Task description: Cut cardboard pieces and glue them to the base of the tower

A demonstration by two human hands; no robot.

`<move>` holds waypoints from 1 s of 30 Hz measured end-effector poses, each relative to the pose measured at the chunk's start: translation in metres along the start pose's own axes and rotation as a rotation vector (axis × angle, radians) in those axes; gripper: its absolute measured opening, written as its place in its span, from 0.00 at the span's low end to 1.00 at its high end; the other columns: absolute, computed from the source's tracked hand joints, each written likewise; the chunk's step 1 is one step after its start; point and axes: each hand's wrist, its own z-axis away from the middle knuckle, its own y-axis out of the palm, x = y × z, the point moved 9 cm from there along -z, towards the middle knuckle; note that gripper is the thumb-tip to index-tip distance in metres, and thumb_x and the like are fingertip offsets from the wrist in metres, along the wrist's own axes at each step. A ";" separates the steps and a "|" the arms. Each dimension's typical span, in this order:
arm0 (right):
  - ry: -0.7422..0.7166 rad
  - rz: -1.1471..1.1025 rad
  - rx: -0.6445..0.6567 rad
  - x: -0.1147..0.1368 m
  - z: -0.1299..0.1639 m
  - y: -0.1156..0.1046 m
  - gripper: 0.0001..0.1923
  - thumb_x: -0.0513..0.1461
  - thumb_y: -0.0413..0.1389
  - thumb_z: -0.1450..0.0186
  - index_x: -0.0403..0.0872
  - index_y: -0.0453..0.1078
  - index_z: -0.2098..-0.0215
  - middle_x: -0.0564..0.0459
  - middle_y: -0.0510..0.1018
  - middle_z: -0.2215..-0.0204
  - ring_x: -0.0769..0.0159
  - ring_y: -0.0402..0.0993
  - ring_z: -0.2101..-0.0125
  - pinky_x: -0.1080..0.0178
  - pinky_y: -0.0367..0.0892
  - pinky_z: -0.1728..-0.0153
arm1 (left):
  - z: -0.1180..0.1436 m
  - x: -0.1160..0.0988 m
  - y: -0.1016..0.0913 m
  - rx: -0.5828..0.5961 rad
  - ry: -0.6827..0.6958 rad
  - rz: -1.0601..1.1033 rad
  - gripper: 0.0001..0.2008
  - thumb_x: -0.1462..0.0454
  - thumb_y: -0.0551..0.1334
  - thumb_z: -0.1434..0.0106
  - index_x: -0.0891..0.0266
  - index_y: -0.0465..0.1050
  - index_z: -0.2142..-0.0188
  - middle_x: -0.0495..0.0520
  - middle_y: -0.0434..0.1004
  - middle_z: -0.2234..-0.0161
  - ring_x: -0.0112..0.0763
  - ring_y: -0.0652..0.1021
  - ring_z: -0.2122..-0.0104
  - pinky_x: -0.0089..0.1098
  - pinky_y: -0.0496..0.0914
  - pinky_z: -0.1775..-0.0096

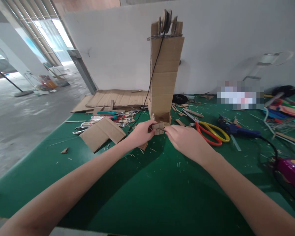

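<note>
A tall cardboard tower (165,70) stands on the green table (142,190), with round discs at its top and a black cord (154,70) hanging down its left side. At the tower's foot both my hands pinch a small cardboard piece (159,127). My left hand (140,133) grips its left end. My right hand (184,140) holds its right end with the fingertips.
An L-shaped cardboard piece (102,132) lies left of my hands, with pliers and small tools (105,116) behind it. Red-and-yellow scissors (210,131) and a blue glue gun (236,130) lie to the right. Flat cardboard sheets (113,98) rest against the back wall. A pink device (291,170) sits far right.
</note>
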 end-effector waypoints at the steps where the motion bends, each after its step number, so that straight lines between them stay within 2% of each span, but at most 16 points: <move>1: 0.005 0.002 0.018 0.001 -0.001 0.001 0.11 0.35 0.44 0.33 0.44 0.68 0.63 0.47 0.73 0.74 0.64 0.66 0.75 0.61 0.45 0.79 | 0.000 0.000 -0.001 -0.012 -0.004 -0.013 0.13 0.64 0.55 0.40 0.61 0.68 0.56 0.51 0.72 0.71 0.31 0.72 0.70 0.32 0.65 0.68; 5: 0.035 -0.005 0.079 0.001 -0.002 0.005 0.13 0.34 0.43 0.32 0.43 0.69 0.62 0.47 0.75 0.72 0.65 0.67 0.77 0.61 0.45 0.79 | 0.001 0.002 -0.001 -0.013 -0.018 -0.041 0.12 0.64 0.55 0.40 0.62 0.70 0.58 0.51 0.73 0.72 0.30 0.72 0.73 0.30 0.64 0.70; 11: 0.074 -0.043 0.128 -0.001 -0.002 0.007 0.14 0.34 0.42 0.32 0.42 0.69 0.60 0.48 0.76 0.70 0.65 0.70 0.74 0.62 0.47 0.78 | 0.002 0.003 -0.001 -0.022 -0.045 -0.061 0.13 0.63 0.56 0.40 0.63 0.71 0.57 0.51 0.73 0.72 0.30 0.72 0.73 0.29 0.64 0.70; 21: 0.050 -0.052 0.126 0.001 0.000 0.010 0.14 0.33 0.42 0.32 0.41 0.69 0.59 0.46 0.77 0.67 0.64 0.71 0.72 0.62 0.49 0.77 | 0.000 0.008 0.002 -0.011 -0.064 -0.058 0.10 0.64 0.57 0.41 0.63 0.71 0.60 0.51 0.74 0.72 0.31 0.73 0.72 0.30 0.64 0.69; 30: 0.045 0.013 0.119 0.004 -0.001 0.009 0.12 0.33 0.43 0.32 0.43 0.68 0.64 0.50 0.74 0.73 0.65 0.69 0.77 0.62 0.45 0.79 | -0.001 0.011 0.005 0.010 -0.088 -0.031 0.09 0.65 0.56 0.41 0.62 0.70 0.62 0.51 0.74 0.72 0.30 0.71 0.73 0.30 0.63 0.70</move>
